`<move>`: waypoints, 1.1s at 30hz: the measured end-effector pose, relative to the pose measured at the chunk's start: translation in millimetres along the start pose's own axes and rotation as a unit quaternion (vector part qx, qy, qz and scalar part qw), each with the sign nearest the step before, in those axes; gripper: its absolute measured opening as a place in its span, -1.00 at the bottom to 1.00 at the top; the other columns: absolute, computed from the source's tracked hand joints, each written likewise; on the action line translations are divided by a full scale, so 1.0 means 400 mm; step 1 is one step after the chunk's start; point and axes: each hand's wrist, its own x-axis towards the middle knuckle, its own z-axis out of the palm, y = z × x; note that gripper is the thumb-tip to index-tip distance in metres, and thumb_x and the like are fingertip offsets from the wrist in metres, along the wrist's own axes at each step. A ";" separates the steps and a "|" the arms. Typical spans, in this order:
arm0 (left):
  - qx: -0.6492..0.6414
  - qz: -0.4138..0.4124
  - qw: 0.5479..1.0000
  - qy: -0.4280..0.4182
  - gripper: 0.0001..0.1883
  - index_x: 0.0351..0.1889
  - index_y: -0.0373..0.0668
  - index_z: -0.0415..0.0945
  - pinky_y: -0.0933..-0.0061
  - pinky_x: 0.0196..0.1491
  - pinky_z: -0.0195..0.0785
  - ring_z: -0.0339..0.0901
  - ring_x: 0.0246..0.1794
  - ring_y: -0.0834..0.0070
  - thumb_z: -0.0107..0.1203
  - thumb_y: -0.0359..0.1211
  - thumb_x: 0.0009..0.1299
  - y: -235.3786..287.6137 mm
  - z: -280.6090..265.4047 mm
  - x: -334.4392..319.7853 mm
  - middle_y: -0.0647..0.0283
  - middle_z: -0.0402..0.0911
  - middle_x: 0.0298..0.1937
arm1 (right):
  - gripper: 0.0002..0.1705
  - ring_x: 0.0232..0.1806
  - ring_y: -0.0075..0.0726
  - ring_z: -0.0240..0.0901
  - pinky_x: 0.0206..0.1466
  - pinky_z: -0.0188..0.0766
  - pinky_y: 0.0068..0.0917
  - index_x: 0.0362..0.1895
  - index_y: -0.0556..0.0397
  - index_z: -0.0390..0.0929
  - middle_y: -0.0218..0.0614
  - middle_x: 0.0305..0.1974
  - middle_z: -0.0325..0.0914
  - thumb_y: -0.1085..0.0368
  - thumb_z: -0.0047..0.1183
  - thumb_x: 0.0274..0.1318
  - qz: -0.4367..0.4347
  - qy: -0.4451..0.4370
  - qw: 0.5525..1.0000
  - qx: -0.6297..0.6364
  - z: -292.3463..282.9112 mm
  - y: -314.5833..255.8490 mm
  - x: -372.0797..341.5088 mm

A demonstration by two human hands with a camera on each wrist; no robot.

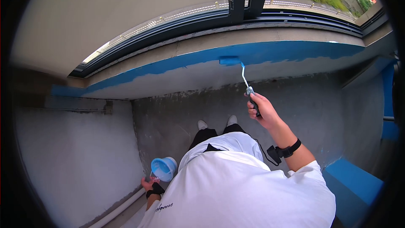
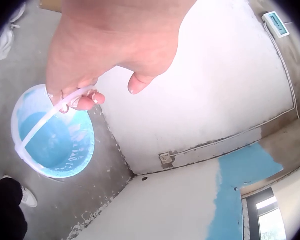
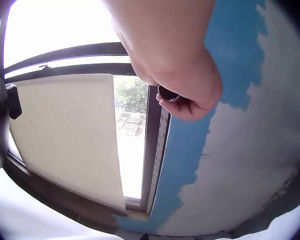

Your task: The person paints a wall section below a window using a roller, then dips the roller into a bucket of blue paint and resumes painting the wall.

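My right hand (image 1: 263, 109) grips the dark handle of a paint roller (image 1: 244, 74). The roller's blue sleeve lies against the blue-painted band (image 1: 291, 50) on the low wall under the window. In the right wrist view the curled fingers (image 3: 190, 107) wrap the handle, and the roller head is hidden behind the hand. Low on the left, my left hand (image 1: 150, 183) holds a bucket (image 1: 164, 168) by its handle. The left wrist view shows the white bucket handle (image 2: 42, 122) hooked in curled fingers, with the thumb apart. Light blue paint (image 2: 47, 140) lies inside the bucket, and its inner wall is smeared.
Above the painted band run a ledge (image 1: 194, 47) and a dark window frame (image 1: 168, 29). A plain side wall (image 1: 76, 143) with a pipe (image 1: 118, 207) at its foot stands left. Blue-painted surfaces (image 1: 354, 177) are at right. Two shoes (image 1: 232, 120) stand on the grey floor (image 1: 177, 105).
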 end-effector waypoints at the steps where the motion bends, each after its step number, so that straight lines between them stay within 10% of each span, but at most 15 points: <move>1: 0.008 0.007 1.000 -0.004 -0.51 -0.57 -0.12 0.28 0.11 -0.20 0.24 0.32 -0.50 0.33 -0.03 0.15 0.07 0.002 -0.010 0.008 0.24 0.34 -0.58 | -0.81 -0.62 -0.64 0.11 -0.59 0.07 -0.65 -0.09 -0.02 0.31 -0.50 -0.54 0.21 0.19 -0.21 0.34 0.003 0.001 1.000 -0.002 0.017 0.001 -0.002; 18: -0.081 -0.093 0.992 -0.020 -0.52 -0.45 -0.09 0.34 0.48 -0.52 0.14 0.27 -0.62 0.52 0.00 0.15 0.08 0.011 -0.048 0.138 0.39 0.33 -0.62 | -0.85 -0.61 -0.62 0.11 -0.61 0.07 -0.64 -0.23 0.05 0.31 -0.46 -0.55 0.23 0.24 -0.18 0.30 0.021 0.141 0.990 0.008 0.080 0.057 0.238; 33: -0.048 -0.044 0.997 -0.050 -0.59 -0.60 -0.01 0.18 0.39 -0.38 0.07 0.19 -0.58 0.53 -0.10 0.09 0.19 0.054 0.195 0.274 0.44 0.22 -0.65 | -0.75 -0.64 -0.67 -0.01 -0.61 -0.01 -0.68 -0.04 0.10 0.34 -0.51 -0.57 0.15 0.22 -0.22 0.34 0.042 0.103 0.994 -0.001 0.254 -0.059 -0.034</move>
